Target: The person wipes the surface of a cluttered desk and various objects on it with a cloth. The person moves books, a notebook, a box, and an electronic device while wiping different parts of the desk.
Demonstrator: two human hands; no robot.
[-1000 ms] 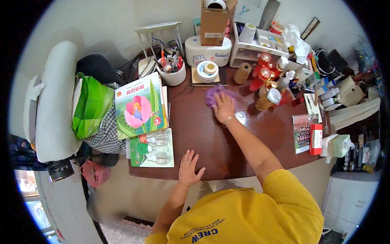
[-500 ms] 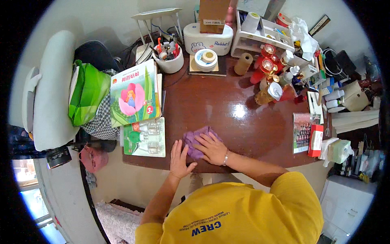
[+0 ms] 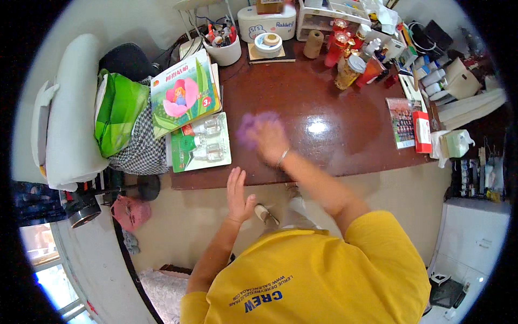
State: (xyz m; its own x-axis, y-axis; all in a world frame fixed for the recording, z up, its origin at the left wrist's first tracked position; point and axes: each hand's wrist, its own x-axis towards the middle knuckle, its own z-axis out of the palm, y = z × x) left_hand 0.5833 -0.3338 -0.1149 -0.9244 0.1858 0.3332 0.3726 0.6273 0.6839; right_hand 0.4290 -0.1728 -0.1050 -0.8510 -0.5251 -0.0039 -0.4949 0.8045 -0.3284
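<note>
My right hand (image 3: 268, 139) presses a crumpled purple cloth (image 3: 249, 129) against the glossy dark red-brown desk (image 3: 291, 108). Motion blurs both the hand and the cloth, and the palm hides part of the cloth. Nothing is in my left hand (image 3: 237, 197); its fingers stretch forward and its thumb stands apart. Its fingertips are at the desk's front edge, below a blister pack (image 3: 202, 143) with clear bottles and a green part. Above that pack lies a stack of picture books, the top one a book with a pink flower (image 3: 181, 100).
A white pen cup (image 3: 224, 51) and a round white tub (image 3: 268, 46) stand at the back. Red and amber bottles (image 3: 350, 70) crowd the back right. At the right edge lie a photo card (image 3: 400, 124) and a red-and-white box (image 3: 422, 132). A green bag (image 3: 123, 110) sits at the left.
My right hand has pushed the cloth farther from the front edge. My left hand stays near that edge, lower relative to the desk. The whole view has shifted, with the desk higher in it.
</note>
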